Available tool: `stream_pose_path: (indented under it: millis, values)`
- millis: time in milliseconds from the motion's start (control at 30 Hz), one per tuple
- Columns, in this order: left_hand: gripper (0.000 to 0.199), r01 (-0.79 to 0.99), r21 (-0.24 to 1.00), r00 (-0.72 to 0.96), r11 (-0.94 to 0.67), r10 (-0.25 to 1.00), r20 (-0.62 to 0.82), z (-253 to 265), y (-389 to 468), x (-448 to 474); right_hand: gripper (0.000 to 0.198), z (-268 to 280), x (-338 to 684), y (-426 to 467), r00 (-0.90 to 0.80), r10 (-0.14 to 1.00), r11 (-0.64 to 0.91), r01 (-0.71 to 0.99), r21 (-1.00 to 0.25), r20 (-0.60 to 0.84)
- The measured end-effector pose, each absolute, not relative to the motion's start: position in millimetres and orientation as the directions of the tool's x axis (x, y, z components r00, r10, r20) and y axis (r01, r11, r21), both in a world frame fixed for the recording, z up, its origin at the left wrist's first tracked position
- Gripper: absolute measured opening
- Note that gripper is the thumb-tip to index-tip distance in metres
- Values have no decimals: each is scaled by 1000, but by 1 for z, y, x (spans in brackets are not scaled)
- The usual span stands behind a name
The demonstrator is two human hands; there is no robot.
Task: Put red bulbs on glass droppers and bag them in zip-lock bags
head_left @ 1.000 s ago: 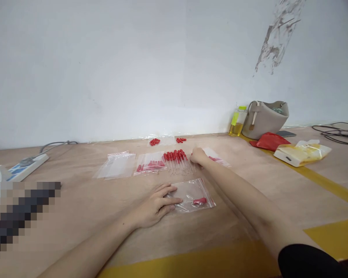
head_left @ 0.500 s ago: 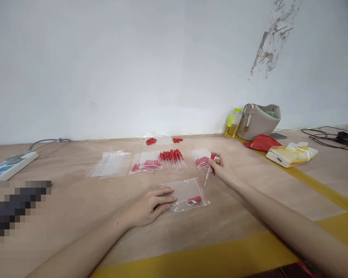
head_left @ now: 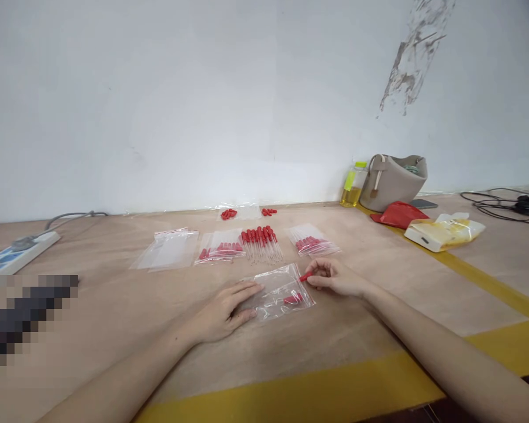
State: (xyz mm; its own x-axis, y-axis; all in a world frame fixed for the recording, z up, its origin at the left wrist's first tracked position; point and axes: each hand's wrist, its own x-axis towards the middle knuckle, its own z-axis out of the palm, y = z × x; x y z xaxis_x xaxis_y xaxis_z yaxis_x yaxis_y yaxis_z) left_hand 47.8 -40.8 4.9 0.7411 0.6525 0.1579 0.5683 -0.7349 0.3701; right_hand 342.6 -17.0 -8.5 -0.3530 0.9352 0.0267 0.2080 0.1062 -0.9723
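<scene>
A clear zip bag [head_left: 271,282] lies flat on the table before me, its red-striped mouth facing right. My left hand [head_left: 229,308] rests on the bag's left end, fingers stretched out. Inside the bag shows one red rubber bulb [head_left: 293,299]. At the mouth, my right hand [head_left: 335,276] pinches a dropper by its red bulb [head_left: 305,276]; the dropper's thin clear tube points left at the bag, and how far in it reaches is hard to make out. Beyond the bag lies a bunch of red-bulbed droppers [head_left: 261,238].
Left of the bunch are flat zip bags [head_left: 171,247] and bags with red bulbs [head_left: 220,249]; another filled stack [head_left: 311,241] sits right. Loose red bulbs [head_left: 228,214] lie near the wall. A bottle [head_left: 353,185], handbag [head_left: 394,182], tissue pack [head_left: 445,232] and power strip [head_left: 24,252] stand farther out.
My right hand has come down and left from beside the filled stack, bringing the dropper from upright to nearly level at the bag's mouth. My left hand stays on the bag.
</scene>
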Motion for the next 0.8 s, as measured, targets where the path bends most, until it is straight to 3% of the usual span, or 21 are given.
stream_pose_path:
  millis: [100, 167, 267, 400, 533, 700, 800]
  values:
    - [44, 573, 366, 740, -734, 655, 154, 5, -40, 48, 19, -8, 342, -19, -421, 884, 388, 419, -821, 203]
    - [44, 572, 365, 740, -734, 654, 156, 5, -40, 48, 17, -11, 337, -19, -446, 842, 507, 467, -724, 302]
    - [44, 563, 373, 742, -737, 650, 164, 5, -40, 48, 15, -18, 330, -17, -473, 799, 586, 478, -655, 370]
    - [40, 546, 378, 757, -747, 634, 160, 3, -38, 48, 20, -13, 333, -17, -579, 746, 639, 482, -599, 330]
    - [37, 541, 381, 759, -749, 631, 162, -1, -37, 47, 22, 5, 337, -9, -518, 817, 541, 539, -645, 253]
    - [36, 531, 397, 754, -748, 631, 180, -1, -37, 47, 10, 19, 314, 34, -169, 945, 306, 754, -582, 279]
    - [36, 533, 398, 755, -747, 632, 176, 0, -38, 47, 32, 17, 291, 70, 16, 968, 144, 785, -603, 252]
